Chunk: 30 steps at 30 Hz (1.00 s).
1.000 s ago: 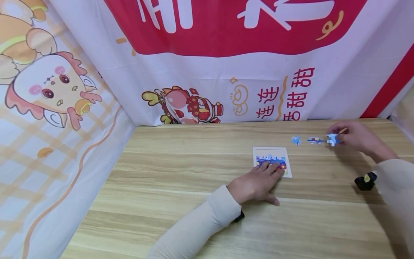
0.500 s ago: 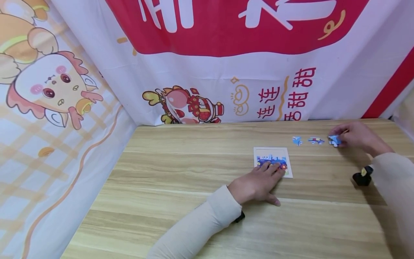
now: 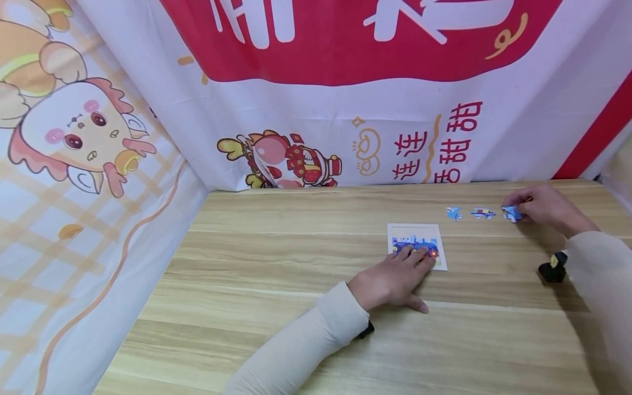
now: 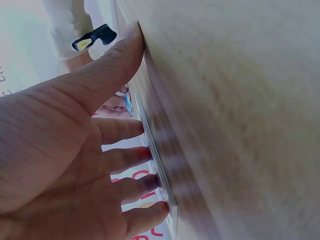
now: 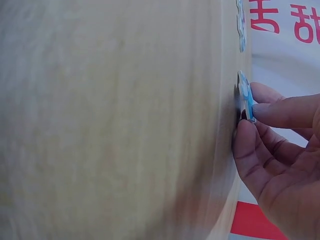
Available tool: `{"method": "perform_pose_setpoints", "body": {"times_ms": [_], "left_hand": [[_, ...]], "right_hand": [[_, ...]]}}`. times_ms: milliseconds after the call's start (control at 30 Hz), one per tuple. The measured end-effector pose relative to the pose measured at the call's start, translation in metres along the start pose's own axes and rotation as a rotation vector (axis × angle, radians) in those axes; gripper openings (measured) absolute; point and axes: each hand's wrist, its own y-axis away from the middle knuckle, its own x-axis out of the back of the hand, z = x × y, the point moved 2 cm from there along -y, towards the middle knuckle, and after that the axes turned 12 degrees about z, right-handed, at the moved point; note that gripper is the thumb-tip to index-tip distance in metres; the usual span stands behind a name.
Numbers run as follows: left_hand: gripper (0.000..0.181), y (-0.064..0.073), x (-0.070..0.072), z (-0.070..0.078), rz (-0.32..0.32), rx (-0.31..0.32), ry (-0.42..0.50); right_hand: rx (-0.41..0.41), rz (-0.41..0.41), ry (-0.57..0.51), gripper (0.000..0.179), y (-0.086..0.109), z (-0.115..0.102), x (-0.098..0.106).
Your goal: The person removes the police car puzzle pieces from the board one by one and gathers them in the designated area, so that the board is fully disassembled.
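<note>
My left hand rests with its fingers spread on a small white-bordered puzzle board. A blue train-like picture shows above those fingers, which hide its lower part. In the left wrist view, the fingertips press on the thin board while the thumb lies against the table. At the back right, my right hand pinches the edge of a light blue puzzle piece between thumb and fingers. The right wrist view shows that piece low at the table surface, slightly tilted.
Two other jigsaw pieces, a light blue one and one with red and yellow, lie in a row left of my right hand. A printed cloth hangs behind the wooden table. Small black devices sit at both wrists.
My right hand has shifted slightly and turned the puzzle piece flatter and lower toward the table, its pale glare now a clearer blue. My left hand has stayed on the board.
</note>
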Motion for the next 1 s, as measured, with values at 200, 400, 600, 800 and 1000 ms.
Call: {"method": "perform_pose_setpoints", "body": {"times_ms": [200,400,600,800,1000], "left_hand": [[0.098,-0.0002,0.0003,0.0004,-0.002,-0.001,0.000],[0.098,-0.0013,0.0004,0.0003,-0.002,-0.001,-0.006],[0.099,-0.0006,0.0010,0.0000,-0.006,0.013,0.020],[0.099,0.0001,0.0016,0.0001,-0.011,0.017,0.029],[0.098,-0.0004,0.0004,0.0000,-0.018,0.020,0.027]], "right_hand": [[0.005,0.011,0.004,0.032,0.0004,0.0006,0.0003],[0.015,0.019,0.007,0.032,0.0001,0.0011,0.0004],[0.046,0.006,0.040,0.033,0.0019,-0.0002,0.0017],[0.053,0.004,0.050,0.031,0.0027,-0.0018,0.0002],[0.046,-0.005,0.048,0.030,0.0039,-0.0015,-0.0005]]}}
